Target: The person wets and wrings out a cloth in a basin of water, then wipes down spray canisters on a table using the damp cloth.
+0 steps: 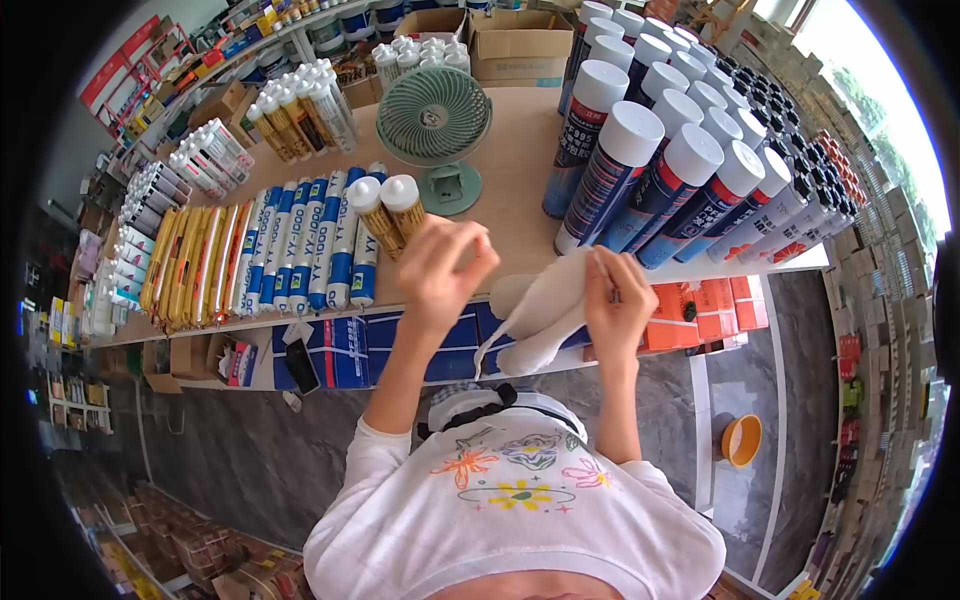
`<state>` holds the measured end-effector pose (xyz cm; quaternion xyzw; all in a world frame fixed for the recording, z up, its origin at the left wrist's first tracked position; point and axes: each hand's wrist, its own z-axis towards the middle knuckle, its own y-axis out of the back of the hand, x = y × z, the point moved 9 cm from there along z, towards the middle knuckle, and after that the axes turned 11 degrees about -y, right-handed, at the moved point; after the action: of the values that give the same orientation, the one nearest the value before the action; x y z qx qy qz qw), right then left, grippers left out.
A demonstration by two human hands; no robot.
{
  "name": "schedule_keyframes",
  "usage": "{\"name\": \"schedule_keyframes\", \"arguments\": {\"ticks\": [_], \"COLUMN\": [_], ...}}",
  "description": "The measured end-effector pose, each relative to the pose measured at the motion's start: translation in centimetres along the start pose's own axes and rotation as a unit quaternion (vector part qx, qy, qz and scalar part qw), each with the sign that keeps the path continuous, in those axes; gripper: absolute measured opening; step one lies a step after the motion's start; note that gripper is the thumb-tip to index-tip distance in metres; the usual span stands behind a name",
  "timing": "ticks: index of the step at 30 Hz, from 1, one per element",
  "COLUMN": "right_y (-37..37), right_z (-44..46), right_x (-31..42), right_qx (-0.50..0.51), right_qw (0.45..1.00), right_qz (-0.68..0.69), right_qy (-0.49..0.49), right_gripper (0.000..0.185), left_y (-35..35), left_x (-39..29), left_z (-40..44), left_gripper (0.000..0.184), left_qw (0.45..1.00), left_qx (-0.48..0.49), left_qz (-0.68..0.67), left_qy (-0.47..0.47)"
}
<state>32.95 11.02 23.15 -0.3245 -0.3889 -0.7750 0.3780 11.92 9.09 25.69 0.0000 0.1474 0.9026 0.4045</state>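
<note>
A shop, folks, and it looks like one dealing in sealants and sprays!
Just look at the stock: beyond the right fingers (600, 270), white-capped spray cans (630, 135) stand in ranks across the desk (525, 150); over to the left of the left fingers (470, 237), tubes marked YY-1000 (317, 245) line up beside gold packs (193, 262); farther off, past those, upright cartridges (290, 120) crowd together in bunches! Below the fingers, blue cartons (410, 345) and, out to the right, orange boxes (712, 325); far left of both hands, stocked shelves (82, 390)!
</note>
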Motion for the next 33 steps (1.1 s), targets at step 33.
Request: {"name": "schedule_keyframes", "arguments": {"ticks": [33], "right_y": [-5.3], "right_z": [-1.8], "right_x": [-4.6], "right_qx": [0.229], "right_qw": [0.967], "right_qz": [0.067], "right_qy": [-0.086], "right_gripper": [0.036], "left_y": [-6.0], "left_x": [0.5], "left_z": [-0.6], "left_gripper": [0.016], "left_qw": [0.936], "left_qx": [0.187], "left_qz": [-0.241], "left_qy": [0.178]}}
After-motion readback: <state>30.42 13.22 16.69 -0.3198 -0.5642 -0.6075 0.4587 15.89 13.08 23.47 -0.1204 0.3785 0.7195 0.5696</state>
